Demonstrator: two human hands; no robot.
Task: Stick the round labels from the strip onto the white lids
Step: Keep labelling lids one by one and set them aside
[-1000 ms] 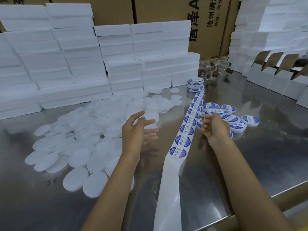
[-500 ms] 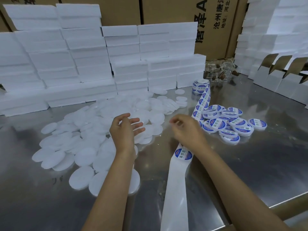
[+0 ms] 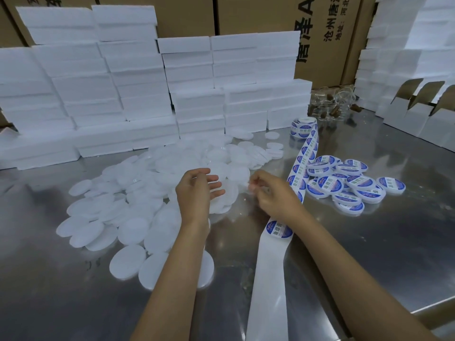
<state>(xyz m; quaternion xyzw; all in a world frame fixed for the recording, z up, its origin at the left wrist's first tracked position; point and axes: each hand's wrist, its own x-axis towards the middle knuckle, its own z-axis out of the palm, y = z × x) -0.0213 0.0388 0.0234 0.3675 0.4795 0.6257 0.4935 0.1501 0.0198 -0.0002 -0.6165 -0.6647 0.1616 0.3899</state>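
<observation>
Both hands hover over the steel bench [image 3: 369, 254], close together above the near edge of the pile of white lids [image 3: 138, 193]. The left hand [image 3: 194, 193] is raised with its fingers [image 3: 214, 184] loosely spread and slightly curled, holding nothing that can be made out; the lids lie directly under and to the left of them, spilling toward the front edge. The right hand [image 3: 273, 195] sits just right of the left, its fingers [image 3: 253, 184] drawn together at the tips as if pinching something small and pale; what it is cannot be told.

The strip [image 3: 268, 267] passes under the right wrist: bare backing runs toward the viewer, one round label [image 3: 279, 229] shows just below the wrist, and more labels continue beyond the fingers up to the roll [image 3: 302, 125] at the far side. To the right of the right fingers lies a heap of labelled lids [image 3: 344, 185], touching the strip's edge. Behind everything stand stacks of white foam blocks [image 3: 147, 82] and brown cartons [image 3: 258, 13].
</observation>
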